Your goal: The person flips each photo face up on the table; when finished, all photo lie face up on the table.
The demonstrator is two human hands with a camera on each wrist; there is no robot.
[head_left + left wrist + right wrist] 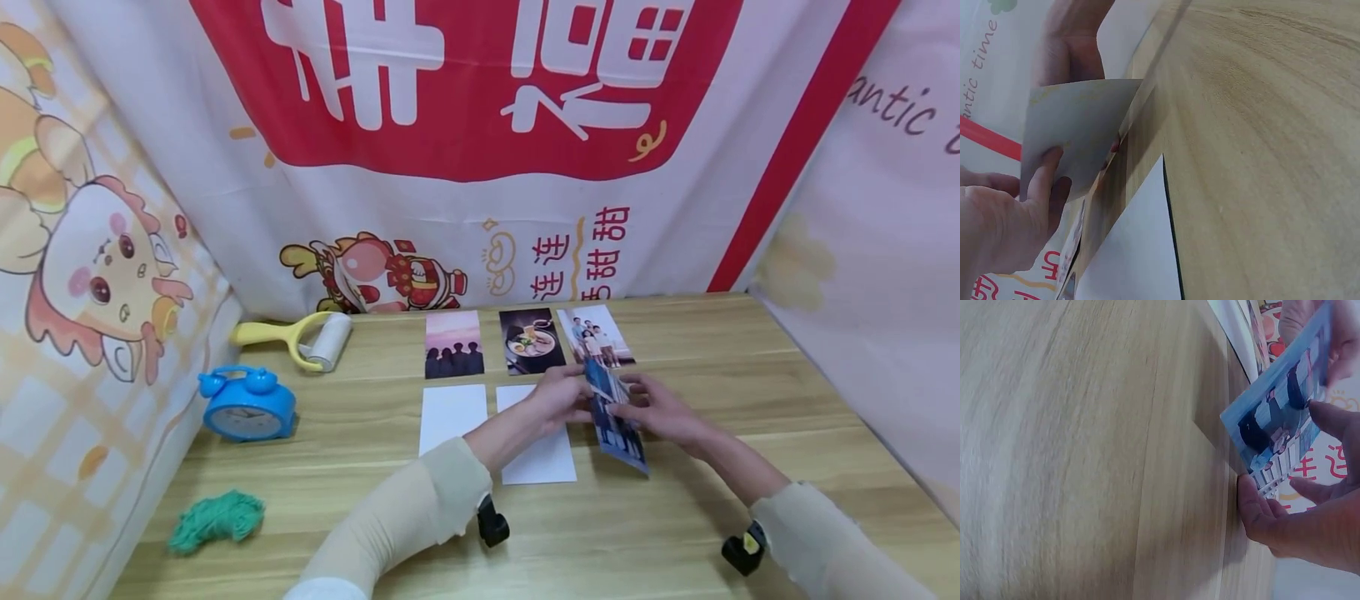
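Both hands hold one photo (617, 425) tilted up over the table, its printed side, with dark-clothed figures on blue, facing the right wrist camera. My left hand (557, 397) grips it at the left edge; in the left wrist view, fingers of the left hand (1013, 219) lie against its plain pale back (1079, 131). On the other side, my right hand (663, 412) holds the right edge, and in the right wrist view the fingers of the right hand (1310, 519) reach its edge and lower corner. Nearby lie two white face-down cards, the left one (452, 417) and the right one (542, 458).
Behind the hands lie a sunset silhouette photo (453, 343), a food photo (531, 342) and a family photo (596, 333). To the left are a yellow-handled lint roller (328, 343), a blue alarm clock (251, 410) and green yarn (219, 518). Printed cloth (450, 200) borders the table's back.
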